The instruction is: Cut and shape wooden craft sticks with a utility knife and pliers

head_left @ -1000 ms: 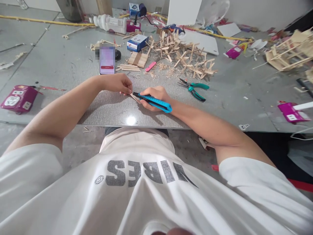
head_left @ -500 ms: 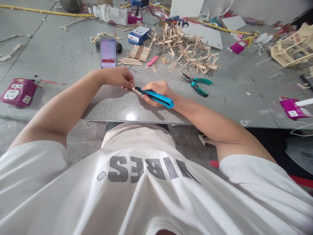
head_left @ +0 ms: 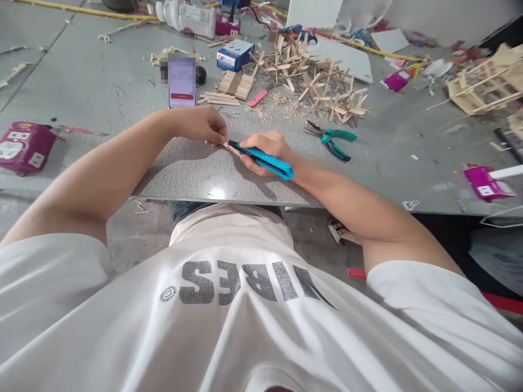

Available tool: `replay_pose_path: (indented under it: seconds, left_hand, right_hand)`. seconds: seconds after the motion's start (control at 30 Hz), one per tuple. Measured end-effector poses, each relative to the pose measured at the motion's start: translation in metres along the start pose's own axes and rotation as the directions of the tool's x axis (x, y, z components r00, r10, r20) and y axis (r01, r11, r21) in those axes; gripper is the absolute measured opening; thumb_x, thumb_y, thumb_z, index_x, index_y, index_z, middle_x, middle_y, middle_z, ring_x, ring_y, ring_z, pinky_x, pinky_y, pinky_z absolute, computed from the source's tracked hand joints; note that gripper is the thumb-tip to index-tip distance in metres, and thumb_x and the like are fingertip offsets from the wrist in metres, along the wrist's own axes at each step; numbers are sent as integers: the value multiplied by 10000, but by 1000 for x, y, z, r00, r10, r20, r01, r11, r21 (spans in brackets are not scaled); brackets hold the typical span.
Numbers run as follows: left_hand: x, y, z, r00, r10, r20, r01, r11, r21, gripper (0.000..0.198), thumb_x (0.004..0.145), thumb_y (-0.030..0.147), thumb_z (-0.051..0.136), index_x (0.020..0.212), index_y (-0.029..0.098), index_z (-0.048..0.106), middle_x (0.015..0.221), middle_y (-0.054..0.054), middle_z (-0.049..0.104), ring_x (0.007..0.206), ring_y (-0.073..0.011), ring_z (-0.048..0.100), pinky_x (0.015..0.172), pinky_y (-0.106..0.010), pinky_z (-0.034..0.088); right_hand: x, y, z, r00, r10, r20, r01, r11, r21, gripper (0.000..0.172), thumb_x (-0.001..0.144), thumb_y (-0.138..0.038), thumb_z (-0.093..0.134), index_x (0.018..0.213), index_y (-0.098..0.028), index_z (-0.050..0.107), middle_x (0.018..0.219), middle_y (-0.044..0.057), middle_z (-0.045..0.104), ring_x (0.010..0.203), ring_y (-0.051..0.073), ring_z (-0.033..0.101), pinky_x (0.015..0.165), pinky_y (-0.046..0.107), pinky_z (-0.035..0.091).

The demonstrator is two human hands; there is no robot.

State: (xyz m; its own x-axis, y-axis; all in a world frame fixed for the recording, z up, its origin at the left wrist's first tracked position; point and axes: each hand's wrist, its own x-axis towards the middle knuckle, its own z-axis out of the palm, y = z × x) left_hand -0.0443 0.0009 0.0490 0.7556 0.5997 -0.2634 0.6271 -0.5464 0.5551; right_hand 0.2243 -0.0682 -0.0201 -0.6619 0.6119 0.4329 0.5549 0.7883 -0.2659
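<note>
Close to the front edge of the table, my left hand pinches one end of a thin wooden craft stick. My right hand is wrapped around a blue utility knife, its black tip pointing left at the stick, right beside my left fingertips. The lower end of the stick runs in under my right fingers. How far the blade reaches, and whether it bites into the wood, is too small to make out.
Pliers lie to the right. Beyond my hands are a pink folding tool, wood shavings, flat sticks, a phone, a small blue box and a heap of crossed sticks. Purple socket blocks stand at both sides.
Both hands keep their grips and stay close together, with the knife tip still at the stick. The whole view has shifted slightly; little else differs.
</note>
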Motion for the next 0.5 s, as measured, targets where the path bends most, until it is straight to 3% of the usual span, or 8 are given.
replay_pose_path:
  seconds: [0.17, 0.33, 0.5]
  left_hand:
    - [3, -4, 3, 1000, 15, 13, -15, 999, -40, 312, 805, 513, 721, 837, 206, 764, 762, -32, 712, 810, -195, 623, 811, -352, 442]
    - [2, -5, 5, 997, 73, 4, -73, 996, -49, 462, 843, 681, 742, 835, 219, 724, 703, 10, 658, 810, -145, 485, 802, -332, 424]
    - [4, -4, 5, 998, 61, 28, -60, 998, -26, 360, 869, 577, 716, 831, 220, 690, 708, 3, 655, 762, -142, 507, 781, -349, 420]
  right_hand:
    - [11, -2, 9, 999, -38, -12, 38, 999, -6, 562, 1022, -749, 354, 1040, -301, 693, 823, 86, 755, 778, 307, 762, 813, 496, 638]
    - [16, -2, 16, 1000, -8, -4, 8, 1000, -11, 553, 980, -824, 418, 1022, -326, 656, 711, 37, 662, 724, 315, 715, 789, 506, 600]
    - [15, -8, 12, 1000, 13, 2, -13, 1000, -18, 578, 1043, -740, 348, 1211, -287, 664, 770, 60, 724, 695, 297, 681, 766, 484, 576]
